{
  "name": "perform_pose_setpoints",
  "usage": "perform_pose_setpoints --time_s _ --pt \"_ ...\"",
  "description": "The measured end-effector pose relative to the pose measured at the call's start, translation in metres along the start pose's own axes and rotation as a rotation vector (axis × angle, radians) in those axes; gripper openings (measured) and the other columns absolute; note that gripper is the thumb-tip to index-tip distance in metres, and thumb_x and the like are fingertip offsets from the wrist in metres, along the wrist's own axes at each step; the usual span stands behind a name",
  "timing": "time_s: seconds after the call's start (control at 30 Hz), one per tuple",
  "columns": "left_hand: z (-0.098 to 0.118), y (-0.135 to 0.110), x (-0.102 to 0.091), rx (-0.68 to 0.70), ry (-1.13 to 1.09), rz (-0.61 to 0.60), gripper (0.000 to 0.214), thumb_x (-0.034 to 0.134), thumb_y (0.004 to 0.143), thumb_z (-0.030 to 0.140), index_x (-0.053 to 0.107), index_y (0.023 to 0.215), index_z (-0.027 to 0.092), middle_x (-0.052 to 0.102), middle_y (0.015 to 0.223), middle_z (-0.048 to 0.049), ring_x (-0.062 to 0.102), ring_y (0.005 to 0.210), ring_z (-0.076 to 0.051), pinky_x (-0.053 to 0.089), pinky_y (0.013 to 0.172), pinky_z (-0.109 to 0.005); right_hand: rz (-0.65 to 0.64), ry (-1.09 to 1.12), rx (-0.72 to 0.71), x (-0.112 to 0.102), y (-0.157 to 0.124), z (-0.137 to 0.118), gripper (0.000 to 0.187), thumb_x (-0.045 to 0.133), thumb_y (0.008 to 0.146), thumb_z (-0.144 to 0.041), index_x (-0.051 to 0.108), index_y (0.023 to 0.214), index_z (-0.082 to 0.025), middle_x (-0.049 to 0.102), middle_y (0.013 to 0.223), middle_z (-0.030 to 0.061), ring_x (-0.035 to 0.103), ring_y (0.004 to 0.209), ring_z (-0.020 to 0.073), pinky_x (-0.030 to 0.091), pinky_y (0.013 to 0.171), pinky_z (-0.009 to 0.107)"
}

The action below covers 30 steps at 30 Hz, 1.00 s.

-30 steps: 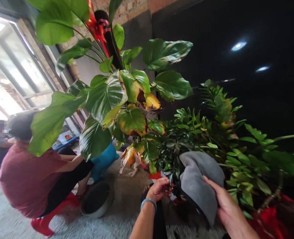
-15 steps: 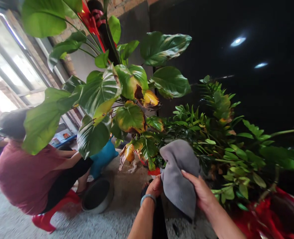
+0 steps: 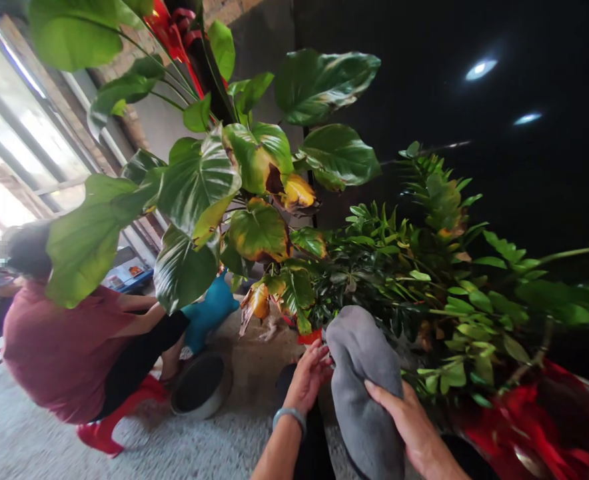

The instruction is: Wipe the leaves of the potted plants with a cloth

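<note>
A soft grey cloth (image 3: 367,387) with a dark lower edge hangs in front of me, long and folded down its middle. My right hand (image 3: 399,410) grips it from the right, thumb on top and the other fingers hidden behind it. Just left of the cloth is my left hand (image 3: 310,380), its fingers loosely bent and apart, with a bracelet (image 3: 289,421) on the wrist. The fingertips are close to the cloth's left edge; whether they touch it I cannot tell. Beyond the hands grow dense green plants (image 3: 369,280).
A tall broad-leaved plant (image 3: 199,180) with yellowed, browned leaves leans over the middle. On the left, a person in a pink shirt (image 3: 69,353) sits on a red stool (image 3: 102,430). Near them stands a bucket (image 3: 214,393). Red wrapping (image 3: 549,427) lies at lower right.
The cloth has come down and towards me and now hangs longer. My left hand has loosened from its edge, fingers opening, while my right hand keeps hold.
</note>
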State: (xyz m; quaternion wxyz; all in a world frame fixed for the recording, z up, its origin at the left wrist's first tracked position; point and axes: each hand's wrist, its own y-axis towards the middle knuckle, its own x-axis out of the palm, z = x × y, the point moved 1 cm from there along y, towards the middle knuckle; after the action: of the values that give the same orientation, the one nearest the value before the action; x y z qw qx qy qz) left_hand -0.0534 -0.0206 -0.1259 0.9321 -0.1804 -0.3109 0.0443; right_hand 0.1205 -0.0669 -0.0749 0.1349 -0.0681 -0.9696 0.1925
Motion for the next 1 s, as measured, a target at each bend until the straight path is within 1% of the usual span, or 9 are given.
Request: perform_pose_setpoints --time_s 0.1,0.23,0.37,0.47,0.6,0.73,0.8,0.9,1.0 --pt "-0.014 -0.046 0.01 -0.033 -0.115 -0.081 0.055 0.08 0.059 0.045 0.069 0.108 0.021 0.07 0.112 -0.0087 0.061 0.109 -0.029 0.044 0.095 -0.038 -0.019 0.002 0.005 0.008 -0.007 -0.017 0.042 0.081 0.043 -0.044 0.073 0.073 -0.016 0.076 0.072 0.0089 0.069 0.084 0.0348 0.052 0.076 0.042" --pt "-0.023 -0.085 0.027 -0.078 -0.151 0.017 0.047 0.089 0.046 0.038 0.072 0.085 0.016 0.074 0.096 -0.0105 0.061 0.11 -0.033 0.043 0.1 -0.04 -0.008 -0.073 -0.054 0.02 -0.017 -0.023 0.036 0.079 0.044 -0.044 0.071 0.069 -0.019 0.076 0.075 0.0081 0.068 0.086 0.0345 0.051 0.08 0.042" --pt "-0.015 -0.089 0.04 -0.089 -0.207 0.111 0.048 0.091 0.037 0.031 0.07 0.076 0.016 0.075 0.084 -0.009 0.066 0.098 -0.032 0.047 0.096 -0.042 -0.068 -0.137 -0.228 0.026 -0.015 -0.01 0.036 0.076 0.05 -0.04 0.071 0.08 -0.02 0.075 0.086 0.0073 0.066 0.094 0.0334 0.05 0.088 0.042" --pt "-0.012 -0.088 0.045 -0.121 -0.207 0.121 0.048 0.092 0.032 0.031 0.067 0.071 0.016 0.075 0.082 -0.009 0.068 0.092 -0.032 0.05 0.092 -0.041 0.002 -0.192 -0.32 0.023 -0.009 0.007 0.047 0.073 0.053 -0.039 0.069 0.097 -0.021 0.072 0.106 0.0077 0.06 0.109 0.033 0.043 0.099 0.043" --pt "-0.015 -0.087 0.045 -0.16 -0.134 0.111 0.053 0.089 0.042 0.03 0.067 0.088 0.016 0.073 0.08 -0.0083 0.067 0.098 -0.032 0.051 0.09 -0.041 0.001 -0.299 -0.247 0.01 -0.008 0.016 0.059 0.074 0.054 -0.043 0.067 0.108 -0.02 0.065 0.122 0.0113 0.046 0.127 0.0356 0.033 0.108 0.044" --pt "-0.01 -0.083 0.044 -0.112 -0.056 0.107 0.068 0.088 0.04 0.025 0.064 0.104 0.016 0.073 0.076 -0.0067 0.069 0.091 -0.033 0.052 0.086 -0.044 -0.133 -0.244 -0.264 -0.012 -0.002 -0.002 0.057 0.077 0.05 -0.039 0.069 0.104 -0.022 0.067 0.117 0.0091 0.055 0.117 0.0344 0.04 0.101 0.042" --pt "-0.002 -0.082 0.043 -0.069 -0.044 0.106 0.065 0.086 0.04 0.021 0.065 0.101 0.016 0.073 0.076 -0.0065 0.069 0.089 -0.034 0.052 0.085 -0.045 -0.017 -0.133 -0.267 -0.024 0.011 -0.012 0.056 0.077 0.049 -0.045 0.068 0.1 -0.021 0.068 0.112 0.0091 0.058 0.111 0.0322 0.045 0.094 0.039" --pt "0.008 -0.082 0.042 -0.037 -0.015 0.116 0.057 0.084 0.044 0.017 0.066 0.098 0.016 0.074 0.078 -0.0072 0.069 0.09 -0.034 0.051 0.084 -0.045 0.289 -0.01 -0.198 -0.038 0.042 -0.021 0.069 0.076 0.046 -0.053 0.062 0.105 -0.019 0.067 0.113 0.0111 0.058 0.111 0.0314 0.047 0.091 0.036" --pt "0.011 -0.084 0.038 -0.003 0.072 0.115 0.051 0.085 0.043 0.018 0.069 0.09 0.015 0.074 0.083 -0.0094 0.068 0.091 -0.035 0.051 0.084 -0.046 0.39 0.035 -0.115 -0.045 0.073 -0.027 0.088 0.075 0.046 -0.054 0.052 0.122 -0.018 0.064 0.119 0.0117 0.056 0.115 0.0307 0.049 0.084 0.034"
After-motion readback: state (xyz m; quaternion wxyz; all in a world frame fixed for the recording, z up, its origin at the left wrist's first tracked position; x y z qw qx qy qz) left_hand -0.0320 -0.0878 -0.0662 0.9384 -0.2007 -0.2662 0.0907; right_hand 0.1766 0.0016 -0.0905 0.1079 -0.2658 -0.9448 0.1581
